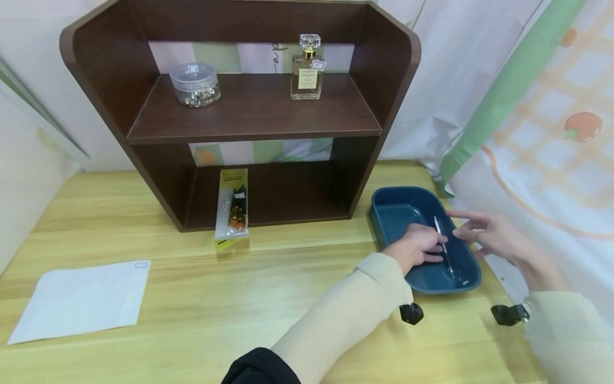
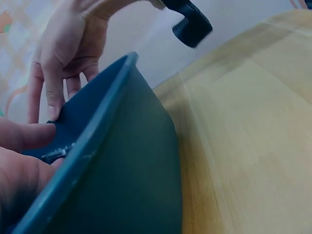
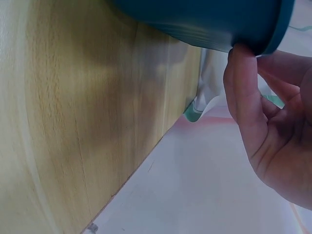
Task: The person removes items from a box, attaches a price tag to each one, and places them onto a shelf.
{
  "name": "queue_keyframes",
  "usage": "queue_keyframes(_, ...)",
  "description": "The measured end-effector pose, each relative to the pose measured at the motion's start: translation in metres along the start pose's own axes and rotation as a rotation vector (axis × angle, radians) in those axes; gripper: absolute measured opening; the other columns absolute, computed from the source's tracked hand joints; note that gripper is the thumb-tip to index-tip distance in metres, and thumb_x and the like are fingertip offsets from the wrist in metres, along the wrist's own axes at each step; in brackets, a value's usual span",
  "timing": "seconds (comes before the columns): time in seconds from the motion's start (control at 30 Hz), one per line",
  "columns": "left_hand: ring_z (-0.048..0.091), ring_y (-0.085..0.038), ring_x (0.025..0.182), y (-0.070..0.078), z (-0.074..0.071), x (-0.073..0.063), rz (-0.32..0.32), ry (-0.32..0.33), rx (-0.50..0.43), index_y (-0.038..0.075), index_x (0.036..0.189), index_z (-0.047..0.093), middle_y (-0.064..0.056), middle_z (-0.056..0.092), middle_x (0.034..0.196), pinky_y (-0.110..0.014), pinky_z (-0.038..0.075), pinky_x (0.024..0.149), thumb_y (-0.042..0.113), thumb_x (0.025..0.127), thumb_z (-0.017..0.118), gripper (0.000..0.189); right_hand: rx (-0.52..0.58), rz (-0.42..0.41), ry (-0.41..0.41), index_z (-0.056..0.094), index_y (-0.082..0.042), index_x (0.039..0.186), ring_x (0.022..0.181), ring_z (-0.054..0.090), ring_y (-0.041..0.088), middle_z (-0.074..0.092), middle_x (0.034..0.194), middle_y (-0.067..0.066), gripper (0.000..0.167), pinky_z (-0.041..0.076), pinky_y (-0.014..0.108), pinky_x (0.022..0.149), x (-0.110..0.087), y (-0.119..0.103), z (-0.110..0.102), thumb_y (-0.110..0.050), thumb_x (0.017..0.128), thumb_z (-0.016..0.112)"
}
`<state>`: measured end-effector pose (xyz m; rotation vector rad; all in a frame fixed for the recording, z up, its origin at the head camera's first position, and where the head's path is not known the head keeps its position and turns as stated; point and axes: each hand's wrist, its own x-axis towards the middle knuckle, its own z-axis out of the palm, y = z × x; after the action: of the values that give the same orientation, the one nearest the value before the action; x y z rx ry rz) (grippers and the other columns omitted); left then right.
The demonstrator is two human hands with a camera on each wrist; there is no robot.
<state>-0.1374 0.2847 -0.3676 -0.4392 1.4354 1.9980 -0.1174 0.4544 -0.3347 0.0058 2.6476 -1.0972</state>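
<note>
A slim silvery-white pen (image 1: 447,257) lies lengthwise in a deep blue plastic tray (image 1: 466,278) at the right of the table. My left hand (image 1: 420,246) reaches down inside the tray and pinches the pen; the left wrist view shows its thumb (image 2: 36,135) above the pen and a finger below it. At the tray's far right side, my right hand (image 1: 496,237) holds the rim, thumb over the inner edge and other fingers outside. In the right wrist view, a fingertip (image 3: 242,54) touches the outer wall just under the rim.
A dark brown two-tier shelf (image 1: 259,120) stands behind, bearing a lidded jar of beads (image 1: 195,85), a perfume bottle (image 1: 307,72) and a packet of brushes (image 1: 232,208). A white sheet (image 1: 83,298) lies at left. A curtain (image 1: 542,176) hangs close beside the tray.
</note>
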Motion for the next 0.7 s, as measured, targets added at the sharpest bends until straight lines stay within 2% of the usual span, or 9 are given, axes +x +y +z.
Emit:
queue_keyframes(0.07, 0.068, -0.031, 0.085, -0.004, 0.002, 0.001, 0.019, 0.014, 0.039, -0.001, 0.11, 0.065, -0.012, 0.064, 0.084, -0.05, 0.06, 0.079, -0.015, 0.084, 0.067, 0.029, -0.002, -0.008, 0.003, 0.043, -0.008, 0.152, 0.081, 0.062, 0.014, 0.067, 0.105, 0.019, 0.053, 0.06, 0.042, 0.06, -0.001, 0.001, 0.001, -0.01, 0.101, 0.06)
queue_keyframes(0.2, 0.07, -0.024, 0.075, -0.011, 0.008, 0.001, 0.057, 0.076, 0.171, 0.0, 0.108, 0.067, -0.009, 0.063, 0.076, -0.043, 0.062, 0.069, -0.017, 0.081, 0.069, 0.032, 0.001, -0.016, 0.005, 0.043, -0.009, 0.152, 0.083, 0.061, 0.011, 0.067, 0.107, 0.02, 0.053, 0.061, 0.042, 0.061, -0.003, 0.003, 0.002, -0.009, 0.101, 0.059)
queue_keyframes(0.37, 0.071, -0.023, 0.069, -0.012, 0.011, 0.002, 0.072, 0.145, 0.262, 0.002, 0.094, 0.068, -0.006, 0.061, 0.07, -0.038, 0.061, 0.06, -0.02, 0.078, 0.07, 0.026, 0.005, -0.009, 0.011, 0.044, -0.011, 0.152, 0.082, 0.06, 0.011, 0.068, 0.106, 0.017, 0.053, 0.06, 0.041, 0.061, -0.003, 0.001, 0.003, -0.012, 0.101, 0.061)
queue_keyframes(0.7, 0.069, -0.024, 0.062, -0.01, 0.011, -0.001, 0.077, 0.148, 0.204, 0.004, 0.08, 0.064, -0.007, 0.059, 0.064, -0.04, 0.061, 0.057, -0.021, 0.077, 0.07, 0.026, -0.003, 0.0, 0.01, 0.044, -0.01, 0.152, 0.082, 0.06, 0.012, 0.069, 0.104, 0.015, 0.053, 0.06, 0.041, 0.06, -0.002, 0.001, 0.001, -0.013, 0.102, 0.061)
